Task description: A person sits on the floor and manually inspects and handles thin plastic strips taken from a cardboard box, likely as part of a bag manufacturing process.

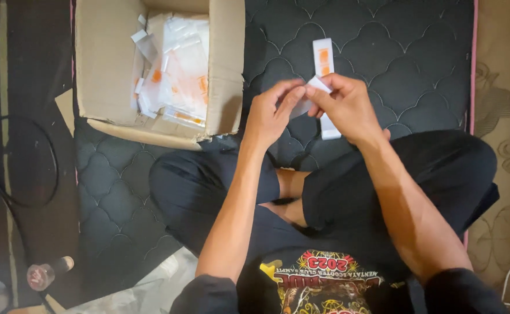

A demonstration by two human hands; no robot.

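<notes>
Both hands, left hand (271,113) and right hand (343,104), pinched a long white paper strip with orange patch (324,61) in their fingers, above the dark quilted mattress (417,64), beside an open cardboard box (227,52) of similar packets

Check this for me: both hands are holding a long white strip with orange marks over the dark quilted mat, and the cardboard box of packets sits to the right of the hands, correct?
Not quite. In the head view the cardboard box of packets sits to the left of the hands, not the right. The rest holds: the left hand and right hand both hold the long white strip with orange marks over the dark quilted mat.
</notes>
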